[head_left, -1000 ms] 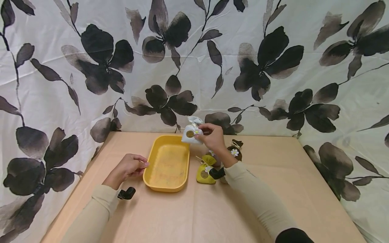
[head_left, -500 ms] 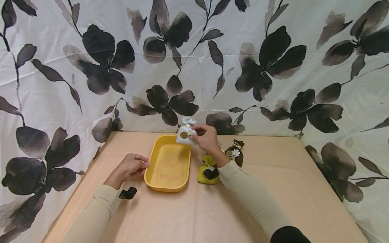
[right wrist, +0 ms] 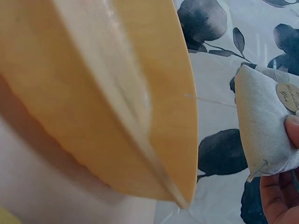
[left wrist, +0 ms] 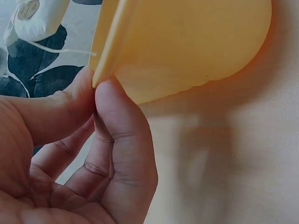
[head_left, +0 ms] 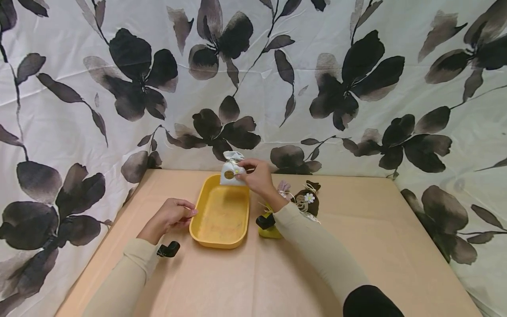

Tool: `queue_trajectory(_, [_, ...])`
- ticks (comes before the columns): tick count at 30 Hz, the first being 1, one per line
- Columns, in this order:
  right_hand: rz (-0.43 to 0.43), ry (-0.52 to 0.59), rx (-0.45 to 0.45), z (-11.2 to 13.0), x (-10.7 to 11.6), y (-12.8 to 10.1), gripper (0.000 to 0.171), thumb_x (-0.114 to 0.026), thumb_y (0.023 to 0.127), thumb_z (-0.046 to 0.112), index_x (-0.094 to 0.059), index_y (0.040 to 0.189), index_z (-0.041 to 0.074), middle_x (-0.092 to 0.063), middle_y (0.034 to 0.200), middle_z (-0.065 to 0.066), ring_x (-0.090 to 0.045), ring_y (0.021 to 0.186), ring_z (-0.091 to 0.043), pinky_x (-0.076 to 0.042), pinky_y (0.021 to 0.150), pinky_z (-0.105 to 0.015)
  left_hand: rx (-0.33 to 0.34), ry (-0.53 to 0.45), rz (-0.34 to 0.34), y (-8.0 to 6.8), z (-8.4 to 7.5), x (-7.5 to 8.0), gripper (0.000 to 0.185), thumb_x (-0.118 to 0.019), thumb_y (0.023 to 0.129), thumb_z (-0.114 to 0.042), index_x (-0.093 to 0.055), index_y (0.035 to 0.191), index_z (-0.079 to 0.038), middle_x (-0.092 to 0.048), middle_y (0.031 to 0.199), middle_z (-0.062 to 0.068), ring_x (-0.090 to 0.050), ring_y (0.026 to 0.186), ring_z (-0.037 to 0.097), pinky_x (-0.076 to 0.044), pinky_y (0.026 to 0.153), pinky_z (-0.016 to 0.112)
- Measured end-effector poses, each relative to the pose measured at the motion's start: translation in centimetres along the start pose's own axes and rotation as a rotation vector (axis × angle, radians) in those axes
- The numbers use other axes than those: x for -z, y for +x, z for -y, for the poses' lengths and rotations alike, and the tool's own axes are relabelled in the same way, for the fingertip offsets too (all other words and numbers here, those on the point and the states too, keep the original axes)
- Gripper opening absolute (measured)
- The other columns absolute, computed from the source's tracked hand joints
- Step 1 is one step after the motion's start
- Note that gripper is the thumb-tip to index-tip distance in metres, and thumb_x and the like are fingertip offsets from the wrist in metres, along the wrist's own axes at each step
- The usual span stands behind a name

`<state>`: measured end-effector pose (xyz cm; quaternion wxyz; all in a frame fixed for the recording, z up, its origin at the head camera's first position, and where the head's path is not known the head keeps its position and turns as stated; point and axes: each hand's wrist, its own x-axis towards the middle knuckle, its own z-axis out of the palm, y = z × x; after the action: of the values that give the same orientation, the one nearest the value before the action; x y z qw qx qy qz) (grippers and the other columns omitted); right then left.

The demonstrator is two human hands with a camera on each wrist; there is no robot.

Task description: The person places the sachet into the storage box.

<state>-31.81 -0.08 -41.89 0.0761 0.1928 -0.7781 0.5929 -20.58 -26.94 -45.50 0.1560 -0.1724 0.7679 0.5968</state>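
Observation:
A yellow plastic tray (head_left: 219, 215) lies on the table, with nothing inside it. My left hand (head_left: 170, 215) pinches its left rim; thumb and index finger meet at the edge (left wrist: 105, 56) in the left wrist view. Over the tray's far end, my right hand (head_left: 257, 178) holds a small white cloth pouch (head_left: 225, 178) upright by its side. The pouch has a tied neck, a round tan label and a little flower. In the right wrist view, thumb and fingers grip the white pouch (right wrist: 261, 126) at the right edge.
Right of the tray, partly behind the right forearm, sit a yellow-green pouch (head_left: 270, 232), a lilac pouch (head_left: 283, 186) and a dark brown pouch (head_left: 313, 204) with a white flower. A floral curtain (head_left: 261, 88) hangs behind the table's far edge.
My right hand has carried the white pouch leftward, from the tray's far right corner to over its far end. The left hand keeps its pinch on the rim.

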Motion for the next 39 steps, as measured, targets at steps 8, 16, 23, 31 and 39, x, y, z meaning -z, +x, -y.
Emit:
queue_trajectory(8, [0.017,-0.067,0.022,0.4,-1.6,0.8,0.026,-0.087,0.074,-0.007,-0.078,0.099,-0.002,-0.078,0.101,-0.019,-0.073,0.089,-0.029,-0.065,0.087,-0.039,0.011,-0.005,-0.007,-0.1,-0.1,0.0,0.034,-0.075,0.094,-0.006,-0.066,0.125,0.007,-0.070,0.078,0.000,-0.061,0.059,0.008,-0.057,0.057,0.020])
queue_trajectory(16, [0.021,-0.057,-0.001,1.0,-2.7,1.2,0.026,-0.087,0.073,-0.008,-0.079,0.097,-0.002,-0.078,0.098,-0.019,-0.073,0.087,-0.028,-0.064,0.085,-0.037,0.012,-0.016,-0.006,0.0,-0.2,0.1,0.032,-0.075,0.094,-0.006,-0.067,0.122,0.006,-0.070,0.078,0.000,-0.061,0.059,0.007,-0.056,0.056,0.020])
queue_trajectory(23, [0.035,-0.095,-0.057,0.9,-3.9,1.6,0.025,-0.086,0.073,-0.009,-0.078,0.095,0.000,-0.076,0.094,-0.017,-0.068,0.083,-0.023,-0.059,0.078,-0.027,0.011,-0.025,0.000,0.0,-0.2,0.2,0.034,-0.074,0.094,-0.004,-0.064,0.125,0.009,-0.073,0.080,0.001,-0.061,0.059,0.007,-0.056,0.056,0.019])
queue_trajectory(31, [0.086,-0.185,-0.076,0.0,-4.5,1.9,0.024,-0.086,0.072,-0.008,-0.076,0.091,0.002,-0.075,0.092,-0.014,-0.063,0.080,-0.021,-0.056,0.075,-0.026,0.018,-0.023,-0.016,0.2,-0.2,-0.2,0.035,-0.074,0.094,-0.005,-0.065,0.125,0.008,-0.069,0.077,0.000,-0.061,0.059,0.007,-0.057,0.057,0.019])
queue_trajectory(39, [0.146,-0.245,-0.098,-0.9,-5.2,2.2,0.025,-0.084,0.075,-0.008,-0.073,0.093,0.004,-0.072,0.096,-0.012,-0.060,0.084,-0.023,-0.056,0.076,-0.027,0.014,-0.037,-0.027,0.4,-0.3,-0.3,0.033,-0.073,0.094,-0.003,-0.065,0.123,0.009,-0.071,0.077,0.002,-0.060,0.057,0.007,-0.056,0.055,0.019])
